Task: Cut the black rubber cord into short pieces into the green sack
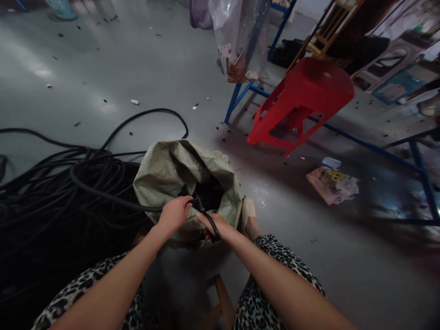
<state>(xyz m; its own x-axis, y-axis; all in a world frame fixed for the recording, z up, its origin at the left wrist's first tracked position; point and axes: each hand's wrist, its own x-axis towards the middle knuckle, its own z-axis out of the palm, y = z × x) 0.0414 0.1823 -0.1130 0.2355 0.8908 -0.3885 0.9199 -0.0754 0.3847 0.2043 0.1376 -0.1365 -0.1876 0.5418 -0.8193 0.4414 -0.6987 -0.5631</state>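
Note:
My left hand (pixel 174 213) grips the end of a black rubber hose or cable (pixel 137 206), which runs in from the left. In my right hand (pixel 216 225) is a pair of scissors (pixel 213 226) with black handles; the blades point up and left, close to the hose end. Both hands are over the mouth of a green woven sack (pixel 161 165) standing between my legs. Dark pieces (pixel 209 192) lie inside the sack, too shadowed to make out. Whether the blades touch the hose cannot be seen clearly.
A large heap of black hose (pixel 99 178) covers the floor at left. Ahead on the right stand a red plastic stool (pixel 323 82) and a blue metal frame (pixel 233 103), with a clear plastic bag (pixel 240 41) hanging above. A plastic packet (pixel 330 183) and small scraps lie on the floor.

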